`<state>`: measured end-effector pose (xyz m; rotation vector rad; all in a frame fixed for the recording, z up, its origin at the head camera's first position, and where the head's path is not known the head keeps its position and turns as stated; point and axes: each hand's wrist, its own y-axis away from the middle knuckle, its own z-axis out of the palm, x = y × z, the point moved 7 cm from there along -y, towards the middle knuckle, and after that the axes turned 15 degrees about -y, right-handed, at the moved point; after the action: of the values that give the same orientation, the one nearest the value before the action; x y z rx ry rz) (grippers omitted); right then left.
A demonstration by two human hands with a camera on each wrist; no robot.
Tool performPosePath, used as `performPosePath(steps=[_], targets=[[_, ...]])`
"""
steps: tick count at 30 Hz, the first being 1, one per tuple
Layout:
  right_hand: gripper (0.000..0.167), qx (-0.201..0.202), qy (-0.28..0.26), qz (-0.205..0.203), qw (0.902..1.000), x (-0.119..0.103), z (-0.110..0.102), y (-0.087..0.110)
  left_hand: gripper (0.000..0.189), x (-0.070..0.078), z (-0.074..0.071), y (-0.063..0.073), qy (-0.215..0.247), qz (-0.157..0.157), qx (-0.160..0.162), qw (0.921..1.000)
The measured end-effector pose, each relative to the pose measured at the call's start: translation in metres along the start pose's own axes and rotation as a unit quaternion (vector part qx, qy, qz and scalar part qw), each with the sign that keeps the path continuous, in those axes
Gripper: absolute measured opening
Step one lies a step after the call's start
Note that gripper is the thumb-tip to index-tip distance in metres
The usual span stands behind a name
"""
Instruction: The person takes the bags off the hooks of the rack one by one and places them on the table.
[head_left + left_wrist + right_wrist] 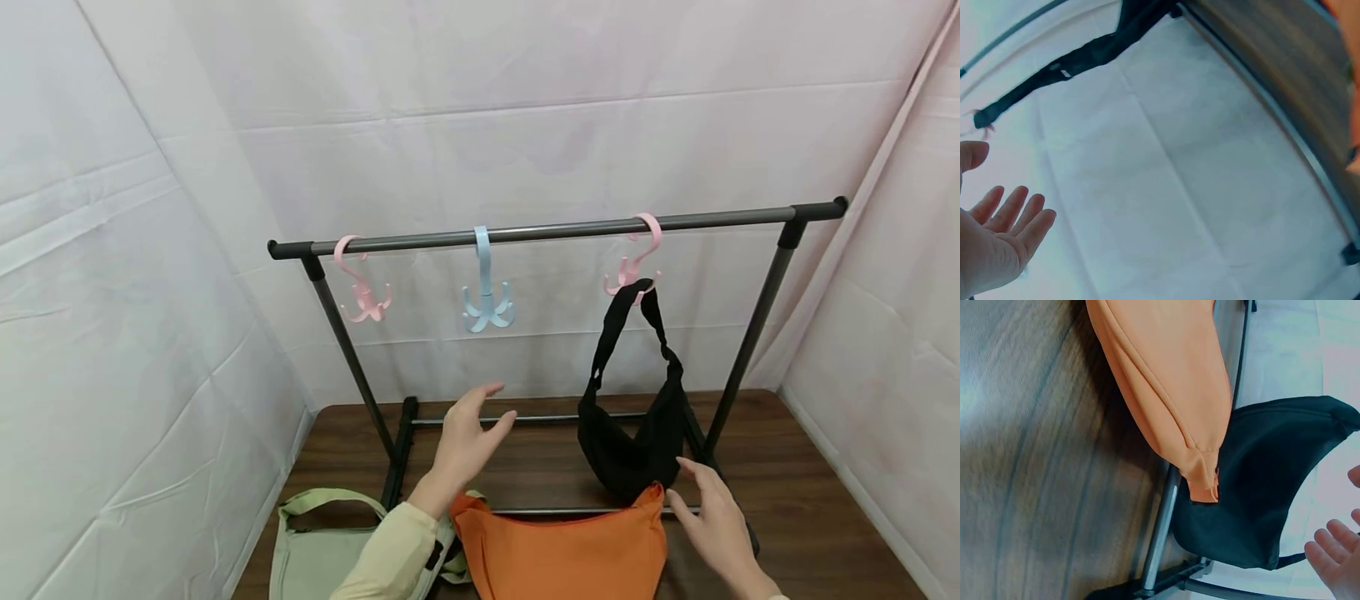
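Three bags are present; their interiors are hidden. The black bag (633, 450) hangs by its strap from the right-hand pink hook (630, 271) on the rack rail (555, 233). The orange bag (566, 554) is in front of the rack, between the hands. The green bag (318, 554) is at left, partly covered by the left sleeve (397, 546). The left hand (467, 437) is raised above the rack base, thumb apart from extended fingers; grip released. The right hand (711, 521) is beside the black and orange bags, fingers extended, thumb apart; grip released. A small white mark (1065, 74) on the black strap is illegible.
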<state>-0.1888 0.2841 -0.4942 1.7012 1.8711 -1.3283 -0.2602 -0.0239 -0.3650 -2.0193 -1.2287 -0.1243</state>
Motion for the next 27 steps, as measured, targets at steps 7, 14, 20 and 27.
performPosePath(steps=[7, 14, 20, 27], targets=[[0.052, 0.021, 0.034, -0.107, 0.9934, -0.014, -0.007, -0.005, 0.038, 0.039, -0.006, -0.03, -0.032, 0.111, 0.0, 0.9933], [0.053, 0.028, 0.051, -0.139, 0.9885, -0.015, -0.013, -0.008, 0.038, 0.081, -0.012, -0.058, -0.036, 0.212, 0.034, 0.9761], [0.052, 0.029, 0.049, -0.153, 0.9865, -0.018, -0.012, -0.011, 0.037, 0.114, -0.015, -0.082, -0.044, 0.258, 0.045, 0.964], [0.053, 0.03, 0.047, -0.165, 0.9847, -0.02, -0.012, -0.015, 0.035, 0.15, -0.017, -0.11, -0.101, 0.29, 0.048, 0.9505]])
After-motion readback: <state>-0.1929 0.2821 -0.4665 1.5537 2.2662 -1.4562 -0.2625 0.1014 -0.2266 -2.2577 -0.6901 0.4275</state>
